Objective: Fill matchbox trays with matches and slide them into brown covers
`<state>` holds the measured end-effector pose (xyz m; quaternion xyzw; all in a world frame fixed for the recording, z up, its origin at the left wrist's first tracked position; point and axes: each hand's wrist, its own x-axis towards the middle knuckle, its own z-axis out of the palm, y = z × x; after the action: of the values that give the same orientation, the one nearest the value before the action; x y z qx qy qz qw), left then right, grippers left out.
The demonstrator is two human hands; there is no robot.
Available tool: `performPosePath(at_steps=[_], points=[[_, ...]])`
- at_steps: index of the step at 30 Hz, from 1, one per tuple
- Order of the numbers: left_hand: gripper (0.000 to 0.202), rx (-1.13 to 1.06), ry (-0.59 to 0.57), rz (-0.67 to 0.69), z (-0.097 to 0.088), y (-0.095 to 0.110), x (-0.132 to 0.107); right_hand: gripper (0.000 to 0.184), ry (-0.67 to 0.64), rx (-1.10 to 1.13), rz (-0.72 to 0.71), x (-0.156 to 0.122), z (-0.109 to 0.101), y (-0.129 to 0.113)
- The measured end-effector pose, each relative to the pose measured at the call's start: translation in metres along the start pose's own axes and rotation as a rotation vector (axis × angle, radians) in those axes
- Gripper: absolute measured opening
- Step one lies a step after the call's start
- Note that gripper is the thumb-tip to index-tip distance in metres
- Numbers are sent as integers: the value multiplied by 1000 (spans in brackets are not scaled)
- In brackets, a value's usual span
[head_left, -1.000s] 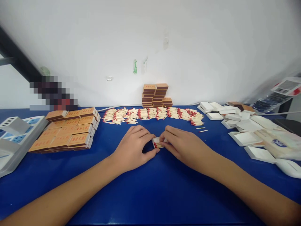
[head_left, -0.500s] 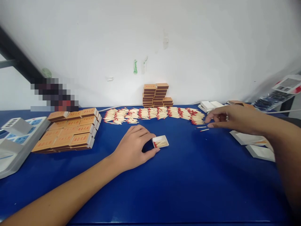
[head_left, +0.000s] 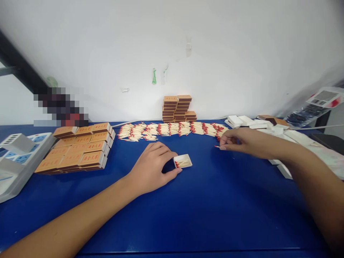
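Observation:
My left hand lies on the blue table, thumb and fingers closed round the ends of a small white matchbox tray. Several matches lie in that tray, most red heads toward my palm. To the right, my right hand pinches a match low over the table; its red tip points left, and whether a second stick is in the pinch I cannot tell. Just behind those fingers is the right end of a long row of loose matches.
Closed matchboxes are stacked at the left, beside a white power strip. More matchboxes stand against the wall. White trays pile up at the right, partly behind my right arm, near a clear plastic packet.
My right hand has moved left and slightly down, and its fingers have closed on a match that lay apart from the row. My left hand and the tray have stayed put.

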<state>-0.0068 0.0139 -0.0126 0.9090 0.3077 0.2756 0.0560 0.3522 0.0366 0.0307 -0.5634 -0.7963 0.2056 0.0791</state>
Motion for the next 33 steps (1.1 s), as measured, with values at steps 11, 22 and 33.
performPosePath(at_steps=[11, 22, 33], points=[[28, -1, -15, 10, 5, 4, 4, 12, 220, 13, -320, 3, 70, -96], [28, -5, -9, 0, -1, 0, -1, 36, 244, -150, -37, 9, -2, 13], [27, -17, 3, 11, -2, 2, -1, 43, 147, -57, 63, 10, -6, 42]])
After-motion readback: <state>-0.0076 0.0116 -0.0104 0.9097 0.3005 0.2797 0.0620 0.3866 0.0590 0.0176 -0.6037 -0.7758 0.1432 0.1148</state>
